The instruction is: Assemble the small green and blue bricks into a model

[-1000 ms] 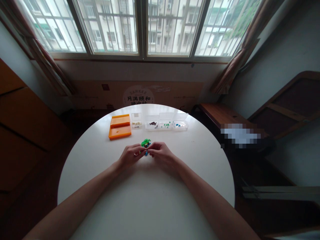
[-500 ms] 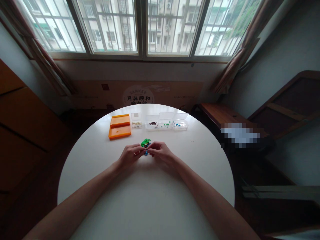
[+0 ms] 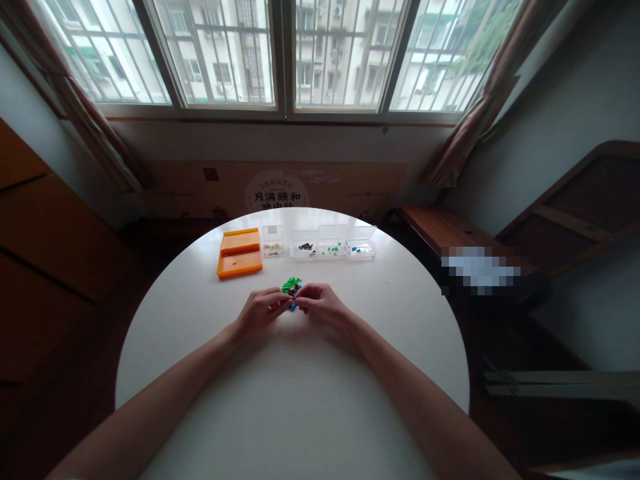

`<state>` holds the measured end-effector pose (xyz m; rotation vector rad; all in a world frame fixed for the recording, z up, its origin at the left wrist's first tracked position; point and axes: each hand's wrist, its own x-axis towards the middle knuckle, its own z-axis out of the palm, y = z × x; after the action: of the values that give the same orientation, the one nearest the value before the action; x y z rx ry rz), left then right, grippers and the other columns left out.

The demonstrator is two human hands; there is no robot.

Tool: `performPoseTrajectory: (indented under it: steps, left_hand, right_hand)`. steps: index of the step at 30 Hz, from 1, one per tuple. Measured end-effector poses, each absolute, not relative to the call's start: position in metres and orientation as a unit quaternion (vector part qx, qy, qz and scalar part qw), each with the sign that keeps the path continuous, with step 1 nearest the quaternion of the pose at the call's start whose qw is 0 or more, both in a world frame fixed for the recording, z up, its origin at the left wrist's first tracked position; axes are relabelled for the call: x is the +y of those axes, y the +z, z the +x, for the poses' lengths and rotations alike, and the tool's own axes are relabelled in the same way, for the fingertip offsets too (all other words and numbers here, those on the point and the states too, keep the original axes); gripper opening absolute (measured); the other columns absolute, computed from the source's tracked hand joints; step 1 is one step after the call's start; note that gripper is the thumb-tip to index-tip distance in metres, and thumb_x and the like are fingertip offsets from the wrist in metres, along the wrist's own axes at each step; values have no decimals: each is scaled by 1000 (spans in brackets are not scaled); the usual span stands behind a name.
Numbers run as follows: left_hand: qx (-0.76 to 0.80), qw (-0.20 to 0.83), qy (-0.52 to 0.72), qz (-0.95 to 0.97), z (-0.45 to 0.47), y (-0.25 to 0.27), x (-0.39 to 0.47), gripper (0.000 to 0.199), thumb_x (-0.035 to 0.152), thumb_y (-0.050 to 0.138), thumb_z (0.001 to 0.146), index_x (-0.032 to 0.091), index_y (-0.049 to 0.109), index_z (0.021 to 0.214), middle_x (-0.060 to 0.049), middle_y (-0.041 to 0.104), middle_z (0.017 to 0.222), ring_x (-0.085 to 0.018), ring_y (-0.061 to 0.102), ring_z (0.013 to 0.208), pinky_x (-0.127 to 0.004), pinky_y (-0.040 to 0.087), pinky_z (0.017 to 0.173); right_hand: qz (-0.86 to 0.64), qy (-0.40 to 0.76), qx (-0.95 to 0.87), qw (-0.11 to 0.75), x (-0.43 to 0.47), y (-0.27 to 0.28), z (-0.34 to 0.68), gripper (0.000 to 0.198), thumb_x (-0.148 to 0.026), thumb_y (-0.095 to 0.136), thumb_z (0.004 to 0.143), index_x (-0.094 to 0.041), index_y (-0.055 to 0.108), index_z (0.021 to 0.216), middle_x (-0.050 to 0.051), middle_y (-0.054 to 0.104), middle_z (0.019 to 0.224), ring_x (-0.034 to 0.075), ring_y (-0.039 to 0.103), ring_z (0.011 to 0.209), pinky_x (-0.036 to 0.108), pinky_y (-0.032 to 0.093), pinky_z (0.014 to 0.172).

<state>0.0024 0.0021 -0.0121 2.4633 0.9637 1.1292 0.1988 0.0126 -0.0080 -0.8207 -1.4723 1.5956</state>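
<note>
My left hand and my right hand meet over the middle of the white round table. Thumbs and fingers of both are pinched together around a small cluster of toy building bricks. Its top is bright green bricks; dark brown and blue bits show between the fingertips, and a blue brick pokes out below. The fingers cover part of the cluster, so I cannot make out its full shape or which single piece each hand pinches.
Beyond my hands stands an orange two-level tray with a small brown piece on it. To its right are clear lidded boxes holding cream pieces, dark brown pieces, green pieces and blue pieces. A wooden bench stands right of the table.
</note>
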Motion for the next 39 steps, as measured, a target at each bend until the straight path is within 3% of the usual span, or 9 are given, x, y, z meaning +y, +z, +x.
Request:
performPoseTrajectory:
  steps: [39]
  left_hand:
    - [319,130,407,846,4,-12,2,16,27,56,85,15,66,82,-3,62,69,-7,52,53,-17,43,52]
  right_hand:
    - [-319,623,-599,388,12,-6,200,32,-39,74,63,-12,68,79,2,64,66,9,53,54,23,42,53]
